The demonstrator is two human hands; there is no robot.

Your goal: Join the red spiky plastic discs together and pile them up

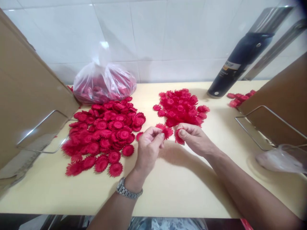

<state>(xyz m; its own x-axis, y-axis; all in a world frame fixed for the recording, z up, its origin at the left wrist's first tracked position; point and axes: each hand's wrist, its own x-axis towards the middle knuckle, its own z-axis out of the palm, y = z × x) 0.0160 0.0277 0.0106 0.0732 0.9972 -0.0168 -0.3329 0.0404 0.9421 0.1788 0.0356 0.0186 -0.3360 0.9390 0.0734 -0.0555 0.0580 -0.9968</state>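
Observation:
My left hand (150,147) pinches a red spiky-edged flower piece (168,131) between thumb and fingers at the middle of the table. Just to its right, my right hand (195,139) grips another red piece (178,137) under its thumb. The two hands are a short gap apart. Left of my left hand lies a large heap of round red pieces (105,131). Beyond my hands is a second pile of red spiky pieces (179,105), which look more spread open at the edges.
A tied plastic bag of red pieces (104,84) rests against the tiled wall. A dark bottle (236,60) stands back right, near a few red pieces (240,98). Cardboard (33,80) with wire frames borders both sides. A clear plastic bag (280,159) lies right.

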